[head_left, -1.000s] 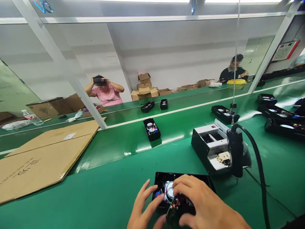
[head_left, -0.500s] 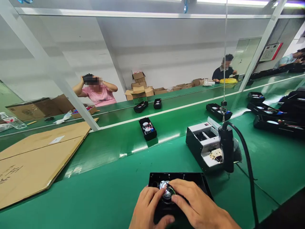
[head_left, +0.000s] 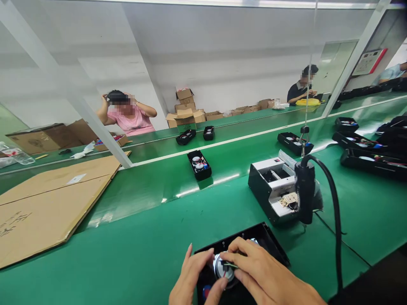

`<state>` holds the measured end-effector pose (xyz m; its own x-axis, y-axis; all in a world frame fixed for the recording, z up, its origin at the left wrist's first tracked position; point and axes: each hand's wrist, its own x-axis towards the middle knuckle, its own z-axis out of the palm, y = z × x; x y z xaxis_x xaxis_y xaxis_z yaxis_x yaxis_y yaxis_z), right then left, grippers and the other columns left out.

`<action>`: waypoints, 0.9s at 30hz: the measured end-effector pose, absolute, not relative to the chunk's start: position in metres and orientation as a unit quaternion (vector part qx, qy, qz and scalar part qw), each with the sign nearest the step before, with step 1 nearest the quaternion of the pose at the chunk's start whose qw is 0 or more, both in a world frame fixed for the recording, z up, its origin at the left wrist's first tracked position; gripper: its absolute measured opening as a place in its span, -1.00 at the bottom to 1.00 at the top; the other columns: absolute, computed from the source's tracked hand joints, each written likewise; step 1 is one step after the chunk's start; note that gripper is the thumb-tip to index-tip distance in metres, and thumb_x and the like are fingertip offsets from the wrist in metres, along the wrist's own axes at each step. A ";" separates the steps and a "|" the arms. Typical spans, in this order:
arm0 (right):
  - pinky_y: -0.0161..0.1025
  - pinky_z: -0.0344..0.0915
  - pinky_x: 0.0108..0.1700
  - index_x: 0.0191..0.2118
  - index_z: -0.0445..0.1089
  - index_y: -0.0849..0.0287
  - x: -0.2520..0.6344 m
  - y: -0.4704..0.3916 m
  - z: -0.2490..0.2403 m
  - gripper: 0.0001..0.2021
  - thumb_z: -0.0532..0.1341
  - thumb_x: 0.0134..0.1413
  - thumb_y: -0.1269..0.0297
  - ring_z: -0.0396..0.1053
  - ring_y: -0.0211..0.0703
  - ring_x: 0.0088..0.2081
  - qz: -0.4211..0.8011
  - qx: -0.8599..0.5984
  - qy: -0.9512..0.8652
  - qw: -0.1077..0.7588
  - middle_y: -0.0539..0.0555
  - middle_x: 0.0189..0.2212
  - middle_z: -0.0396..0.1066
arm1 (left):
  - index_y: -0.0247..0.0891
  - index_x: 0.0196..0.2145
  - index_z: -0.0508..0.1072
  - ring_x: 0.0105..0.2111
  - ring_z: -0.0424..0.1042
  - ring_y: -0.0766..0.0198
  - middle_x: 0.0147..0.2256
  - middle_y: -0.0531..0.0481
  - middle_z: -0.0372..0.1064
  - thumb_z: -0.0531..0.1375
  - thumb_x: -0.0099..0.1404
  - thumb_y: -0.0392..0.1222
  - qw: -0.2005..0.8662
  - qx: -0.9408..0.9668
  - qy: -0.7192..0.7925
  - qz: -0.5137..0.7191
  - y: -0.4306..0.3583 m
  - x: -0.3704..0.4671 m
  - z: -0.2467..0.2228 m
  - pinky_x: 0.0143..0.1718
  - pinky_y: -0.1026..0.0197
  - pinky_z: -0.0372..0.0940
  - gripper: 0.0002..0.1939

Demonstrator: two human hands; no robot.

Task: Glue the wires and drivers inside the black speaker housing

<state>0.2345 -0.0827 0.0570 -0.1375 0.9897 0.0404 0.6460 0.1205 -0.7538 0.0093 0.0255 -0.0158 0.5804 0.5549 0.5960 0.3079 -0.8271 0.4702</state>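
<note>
On a green bench, a right hand pinches a small part, too obscured to identify, over a speaker in a black case, its near edge cropped. The left hand's fingers curve alongside, grip unclear.

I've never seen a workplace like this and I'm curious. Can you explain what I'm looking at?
These are a person's two bare hands, with no robot. Every picture comes from one camera on that person's head, looking forward and down. The left hand touches a round silver speaker, with an open black box under it. The right hand seems to pinch a small dark part over the speaker. On the green table are a black-and-white machine, flat cardboard and more open boxes. A black tool hangs nearby. Other people sit across the table.
</note>
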 end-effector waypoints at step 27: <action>-0.03 0.26 -0.02 -0.11 0.57 0.13 0.247 -0.104 0.052 -0.60 0.05 0.27 0.65 0.42 -0.04 -0.18 0.152 -0.597 -0.780 0.107 0.06 -0.15 0.61 | -0.11 0.02 0.50 0.31 0.46 -0.24 -0.01 -0.14 0.59 0.44 0.20 0.37 0.043 0.961 0.131 0.239 0.034 -0.009 -0.033 0.34 -0.45 0.34 -0.36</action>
<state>0.2465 -0.1036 0.0523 -0.2634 0.9646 -0.0154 0.8996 0.2399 -0.3650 -0.0091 0.0335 -0.0335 0.8511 0.2729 0.4485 0.2322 -0.9618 0.1446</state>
